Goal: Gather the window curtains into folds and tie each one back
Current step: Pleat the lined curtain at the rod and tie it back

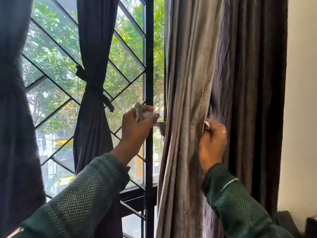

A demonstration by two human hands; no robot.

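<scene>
Beside curtain (188, 100), both hands apparently grip tie ends

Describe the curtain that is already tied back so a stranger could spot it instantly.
Start at the window's black vertical bar and look left across the diagonal grille. The tied curtain hangs there, dark, cinched at its waist by a knotted band. The grey curtain right of the bar is only hand-held.

The right hand (212, 143) has its fingertips buried in the folds of the grey curtain (187, 100), so its grip cannot be made out. The tie strip (139, 113) vanishes behind that curtain. The left curtain (15, 117) is cut off by the frame edge.
</scene>
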